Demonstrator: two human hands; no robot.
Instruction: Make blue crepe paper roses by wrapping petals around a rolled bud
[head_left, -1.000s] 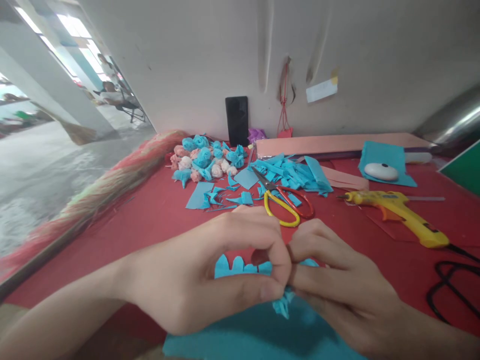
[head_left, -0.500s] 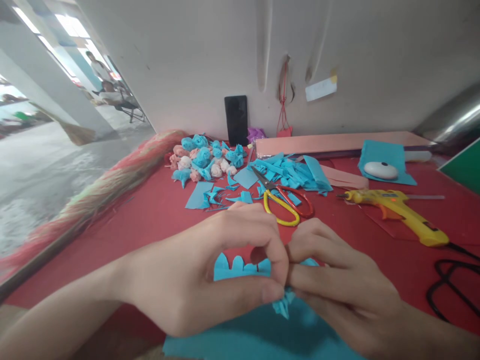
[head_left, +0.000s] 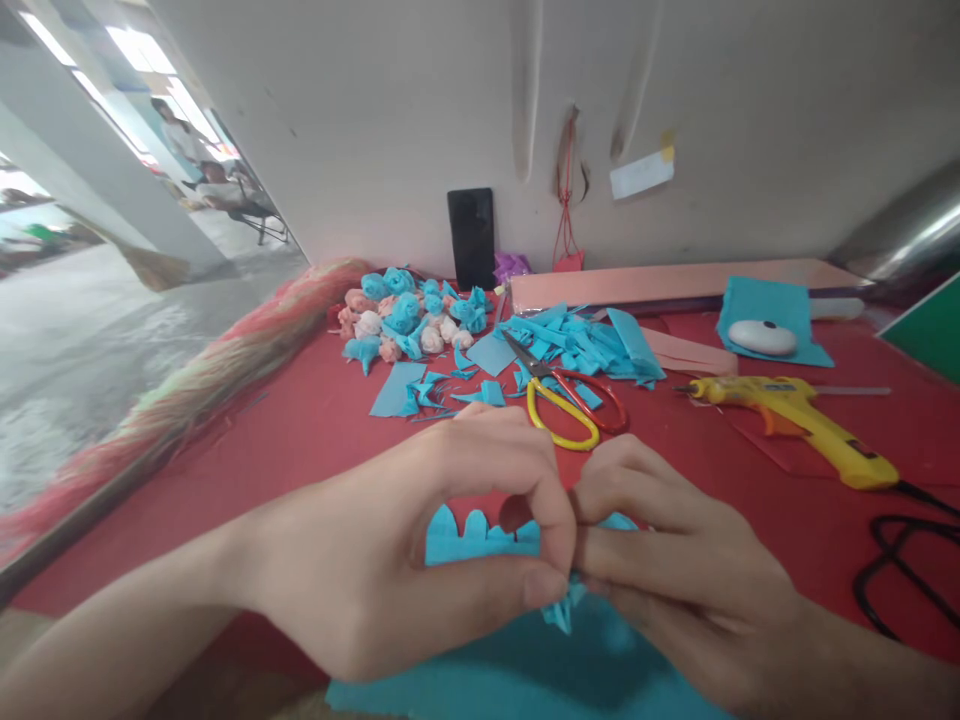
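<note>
My left hand pinches a small crumpled piece of blue crepe paper between thumb and forefinger. Pressed up against it, my right hand has its fingers closed on the same piece. Most of that paper is hidden by the fingers. Behind and below my hands lies a blue crepe strip with a scalloped edge. A larger flat blue sheet is spread under both hands. Just beyond my knuckles rest scissors with one yellow and one red handle.
Blue, pink and white paper flowers are heaped at the back left, beside blue paper scraps. To the right lie a yellow glue gun with a black cord and a white computer mouse. A phone leans on the wall.
The crumpled paper's lower tip has shifted slightly to the left. Both hands keep nearly the same grip and place.
</note>
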